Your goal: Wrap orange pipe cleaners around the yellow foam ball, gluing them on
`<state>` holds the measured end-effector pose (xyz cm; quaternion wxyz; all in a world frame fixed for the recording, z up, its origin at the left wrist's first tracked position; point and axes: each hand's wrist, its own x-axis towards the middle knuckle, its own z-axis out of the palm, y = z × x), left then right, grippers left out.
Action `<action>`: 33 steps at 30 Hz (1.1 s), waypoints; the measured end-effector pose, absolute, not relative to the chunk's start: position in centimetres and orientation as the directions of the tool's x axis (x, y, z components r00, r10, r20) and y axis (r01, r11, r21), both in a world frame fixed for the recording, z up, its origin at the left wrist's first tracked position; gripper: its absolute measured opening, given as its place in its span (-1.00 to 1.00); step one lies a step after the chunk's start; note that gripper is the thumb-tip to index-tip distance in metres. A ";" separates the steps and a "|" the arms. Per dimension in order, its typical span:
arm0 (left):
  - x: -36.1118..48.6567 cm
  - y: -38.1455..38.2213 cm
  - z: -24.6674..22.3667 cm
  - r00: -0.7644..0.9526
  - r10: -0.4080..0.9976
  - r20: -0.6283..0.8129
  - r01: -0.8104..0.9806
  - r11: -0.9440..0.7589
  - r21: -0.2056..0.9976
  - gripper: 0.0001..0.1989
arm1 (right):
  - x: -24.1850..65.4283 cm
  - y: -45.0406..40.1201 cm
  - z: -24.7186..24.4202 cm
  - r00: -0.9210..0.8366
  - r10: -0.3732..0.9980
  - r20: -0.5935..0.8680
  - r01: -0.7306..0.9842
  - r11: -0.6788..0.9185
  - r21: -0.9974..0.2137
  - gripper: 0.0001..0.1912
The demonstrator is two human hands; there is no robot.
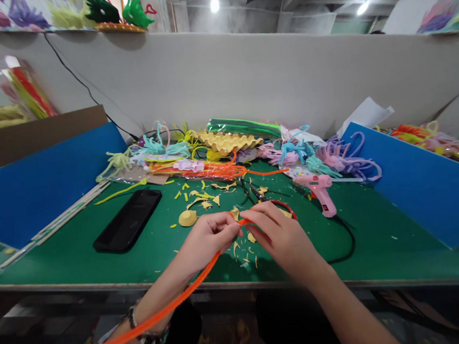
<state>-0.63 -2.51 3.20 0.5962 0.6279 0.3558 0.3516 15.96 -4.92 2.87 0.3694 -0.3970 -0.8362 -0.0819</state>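
Observation:
Both hands meet over the front middle of the green table. My left hand [213, 235] is closed on an orange pipe cleaner [184, 294], whose long tail runs down along my left forearm past a bracelet. My right hand [278, 232] pinches the short end of the same orange strip, its fingertips close to those of my left hand. Just beyond the hands lie a yellow cup-shaped piece [187, 218], yellow scraps [235, 213] and scissors with red handles [286, 207], partly hidden by my right hand.
A black phone [128, 221] lies left on the green table [380, 239]. A pink glue gun [318, 191] with a black cable sits right. Bundles of coloured pipe cleaners [213, 170] line the back. Blue panels [45, 182] stand at both sides, with thin sticks [62, 216] beside the left one.

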 end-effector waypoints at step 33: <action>-1.9 -1.8 2.2 0.760 0.638 -0.124 -0.043 0.239 0.970 -0.77 | 17.1 -5.4 4.1 -0.621 0.685 0.380 0.471 0.714 -0.518 -0.72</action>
